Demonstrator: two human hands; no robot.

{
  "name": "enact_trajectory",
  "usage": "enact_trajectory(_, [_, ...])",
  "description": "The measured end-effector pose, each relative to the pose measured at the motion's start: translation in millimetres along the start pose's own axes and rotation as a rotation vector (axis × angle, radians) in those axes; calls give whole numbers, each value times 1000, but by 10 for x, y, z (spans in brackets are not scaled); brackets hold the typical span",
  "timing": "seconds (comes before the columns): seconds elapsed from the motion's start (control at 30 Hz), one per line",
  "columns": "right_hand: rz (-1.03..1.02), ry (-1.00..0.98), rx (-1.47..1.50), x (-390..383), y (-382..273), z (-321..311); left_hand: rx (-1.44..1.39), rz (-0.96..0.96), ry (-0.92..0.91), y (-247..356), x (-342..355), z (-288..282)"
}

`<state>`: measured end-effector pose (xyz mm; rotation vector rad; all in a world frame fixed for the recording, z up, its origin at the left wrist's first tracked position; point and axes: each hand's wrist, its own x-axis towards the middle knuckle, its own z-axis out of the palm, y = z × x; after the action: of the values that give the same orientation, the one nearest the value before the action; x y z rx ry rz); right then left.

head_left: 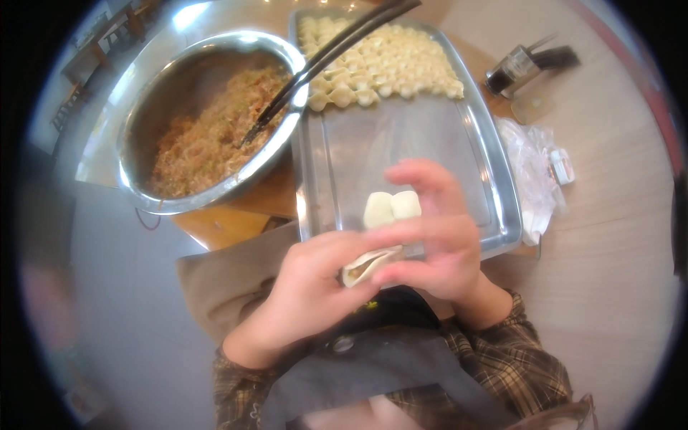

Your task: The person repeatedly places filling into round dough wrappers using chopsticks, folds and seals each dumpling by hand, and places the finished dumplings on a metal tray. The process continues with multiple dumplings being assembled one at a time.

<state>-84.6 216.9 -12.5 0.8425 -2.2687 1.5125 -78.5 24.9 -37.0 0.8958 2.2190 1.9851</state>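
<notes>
Between my two hands is a folded dumpling point(371, 265), its round wrapper bent over with a gap along the edge and a little filling showing inside. My left hand point(308, 279) grips it from the left, fingers closed, their tips partly behind my right hand. My right hand point(448, 244) pinches its right end with the thumb; one finger is lifted and curved above. Just beyond, on the near part of the metal tray point(401, 147), lie pale dough wrappers point(392, 208) in two overlapping stacks, partly hidden by my fingers.
Rows of finished dumplings point(380, 64) fill the tray's far end. At the left stands a steel bowl point(143, 190) of minced filling point(211, 132) with dark chopsticks point(315, 68) leaning across its rim. Right of the tray are a plastic bag point(530, 172) and a small metal holder point(512, 72).
</notes>
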Motion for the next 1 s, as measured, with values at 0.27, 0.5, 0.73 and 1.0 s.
enact_trajectory(0.27, [15, -108, 179, -72, 80, -103, 46, 7, 32, 23, -14, -22])
enact_trajectory(0.5, [322, -114, 488, -143, -76, 33, 208, 347, -122, -64, 158, -5])
enact_trajectory(0.73, [415, -44, 475, -158, -117, 69, 81, 344, -124, -106, 148, -74])
enact_trajectory(1.0, [395, 80, 995, -116, -134, 96, 155, 439, 304, -178, -36, 39])
